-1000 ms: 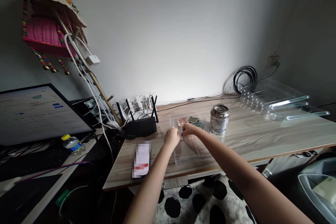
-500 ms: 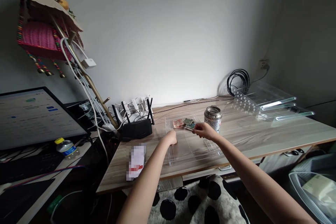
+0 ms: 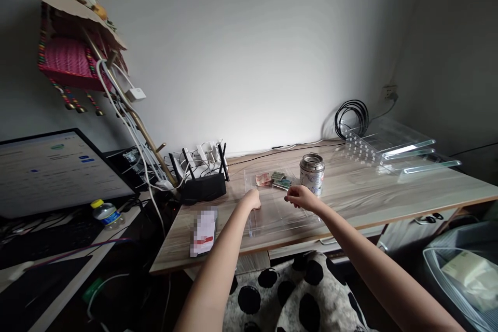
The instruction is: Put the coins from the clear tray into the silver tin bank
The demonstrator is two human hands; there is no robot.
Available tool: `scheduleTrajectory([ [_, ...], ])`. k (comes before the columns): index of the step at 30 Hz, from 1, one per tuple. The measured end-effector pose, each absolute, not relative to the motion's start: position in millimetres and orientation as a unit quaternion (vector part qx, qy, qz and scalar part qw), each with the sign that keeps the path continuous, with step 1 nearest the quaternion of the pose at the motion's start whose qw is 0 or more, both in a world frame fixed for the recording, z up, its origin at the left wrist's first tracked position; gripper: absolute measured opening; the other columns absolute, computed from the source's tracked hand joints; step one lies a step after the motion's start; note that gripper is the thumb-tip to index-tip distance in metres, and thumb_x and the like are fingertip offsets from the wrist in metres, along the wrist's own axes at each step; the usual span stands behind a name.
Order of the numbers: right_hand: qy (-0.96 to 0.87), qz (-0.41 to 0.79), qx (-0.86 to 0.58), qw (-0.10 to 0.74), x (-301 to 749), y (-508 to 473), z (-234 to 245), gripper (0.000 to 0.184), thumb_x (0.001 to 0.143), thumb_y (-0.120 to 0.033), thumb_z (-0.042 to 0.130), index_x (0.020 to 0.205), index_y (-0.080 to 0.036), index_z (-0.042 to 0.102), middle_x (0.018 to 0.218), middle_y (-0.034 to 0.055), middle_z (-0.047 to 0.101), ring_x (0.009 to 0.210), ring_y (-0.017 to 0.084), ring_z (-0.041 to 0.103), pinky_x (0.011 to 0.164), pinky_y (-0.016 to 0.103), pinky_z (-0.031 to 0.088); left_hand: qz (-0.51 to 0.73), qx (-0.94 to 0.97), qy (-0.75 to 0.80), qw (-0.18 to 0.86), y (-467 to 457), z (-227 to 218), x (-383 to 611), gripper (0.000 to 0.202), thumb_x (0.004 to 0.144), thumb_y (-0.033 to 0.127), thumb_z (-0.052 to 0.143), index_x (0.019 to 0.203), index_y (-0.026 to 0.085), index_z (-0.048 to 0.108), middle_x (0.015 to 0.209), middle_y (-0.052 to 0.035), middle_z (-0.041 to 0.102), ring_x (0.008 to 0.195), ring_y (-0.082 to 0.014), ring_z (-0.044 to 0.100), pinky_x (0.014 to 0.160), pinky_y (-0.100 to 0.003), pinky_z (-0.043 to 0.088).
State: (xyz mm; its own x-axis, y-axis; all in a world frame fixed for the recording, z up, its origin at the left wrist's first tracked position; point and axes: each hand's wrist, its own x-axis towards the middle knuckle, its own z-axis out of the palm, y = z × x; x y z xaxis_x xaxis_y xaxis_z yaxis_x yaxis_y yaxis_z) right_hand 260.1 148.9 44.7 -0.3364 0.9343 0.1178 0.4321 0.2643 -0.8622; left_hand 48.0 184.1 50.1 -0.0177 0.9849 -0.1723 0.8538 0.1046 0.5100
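Note:
A clear plastic tray [image 3: 272, 220] lies on the wooden desk, with a reddish banknote [image 3: 263, 180] and several greenish banknotes [image 3: 278, 177] near its far side. My left hand [image 3: 252, 199] is closed by the tray's left side; its fingers are mostly hidden, and what they hold, if anything, does not show. Just in front of the greenish notes, my right hand [image 3: 301, 197] has curled fingers pinched together, with nothing seen in them. Behind my right wrist stands a metal can [image 3: 312, 174] with a printed side and a ring-shaped top.
To the left are a phone [image 3: 204, 231], a black router [image 3: 204, 188] and a laptop [image 3: 58, 171] beside a yellow-capped bottle [image 3: 106, 213]. Clear stacked trays [image 3: 392, 153] and a coiled black cable [image 3: 352, 116] sit at the right back. A lined bin [image 3: 439, 264] stands lower right.
My right hand has come away from the greenish banknote at its fingertips, which now lies with the others. My left hand stays closed at about the same spot. The view has shifted slightly.

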Motion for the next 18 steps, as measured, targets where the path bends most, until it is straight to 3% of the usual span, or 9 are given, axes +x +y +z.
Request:
scheduleTrajectory([
  [3,-0.727,0.387,-0.470,0.317,255.5,146.5,38.3,0.018,0.067,-0.032,0.053,0.067,-0.015,0.052,0.054,-0.0017,0.055,0.042,0.006,0.049,0.037,0.016,0.037,0.120,0.624,0.708,0.308,184.8,52.3,49.0,0.021,0.038,0.002,0.069,0.047,0.015,0.055,0.042,-0.0052,0.055,0.051,-0.0235,0.058,0.057,-0.033,0.045],
  [7,-0.739,0.383,-0.460,0.308,249.2,142.2,35.8,0.019,0.067,-0.033,0.053,0.068,-0.015,0.052,0.057,-0.0006,0.057,0.043,0.007,0.050,0.038,0.016,0.038,0.197,0.578,0.697,0.375,178.4,53.2,50.0,0.019,0.044,0.008,0.070,0.054,0.015,0.055,0.047,-0.0039,0.057,0.060,-0.0215,0.060,0.059,-0.030,0.046],
  [13,-0.743,0.352,-0.438,0.364,246.4,141.9,63.1,0.021,0.068,-0.035,0.052,0.067,-0.014,0.055,0.050,-0.0011,0.054,0.042,0.008,0.049,0.039,0.017,0.035,0.385,0.496,0.621,0.469,153.1,45.2,76.4,0.001,0.070,0.013,0.053,0.069,0.014,0.053,0.063,-0.0032,0.059,0.060,-0.0116,0.058,0.060,-0.025,0.049],
  [15,-0.757,0.312,-0.433,0.377,243.6,142.2,75.0,0.021,0.068,-0.034,0.053,0.068,-0.013,0.057,0.049,-0.0011,0.054,0.043,0.008,0.049,0.040,0.017,0.035,0.437,0.460,0.596,0.492,147.0,42.7,92.6,0.013,0.077,0.013,0.042,0.068,0.014,0.051,0.066,-0.0048,0.058,0.062,-0.0099,0.058,0.063,-0.023,0.050],
  [16,-0.769,0.291,-0.433,0.370,241.6,141.9,79.9,0.020,0.067,-0.032,0.054,0.068,-0.013,0.059,0.049,-0.0008,0.055,0.044,0.008,0.049,0.041,0.017,0.035,0.467,0.427,0.576,0.517,144.8,42.1,101.0,0.018,0.078,0.012,0.038,0.065,0.014,0.050,0.065,-0.0050,0.057,0.061,-0.0097,0.058,0.063,-0.023,0.051],
  [18,-0.797,0.246,-0.436,0.338,238.0,140.6,87.2,0.015,0.065,-0.027,0.055,0.066,-0.013,0.061,0.052,0.0003,0.058,0.047,0.009,0.051,0.043,0.018,0.035,0.588,0.173,0.444,0.653,141.3,42.2,116.9,0.021,0.075,0.006,0.036,0.060,0.014,0.048,0.061,-0.0059,0.055,0.059,-0.0121,0.057,0.061,-0.027,0.052],
])
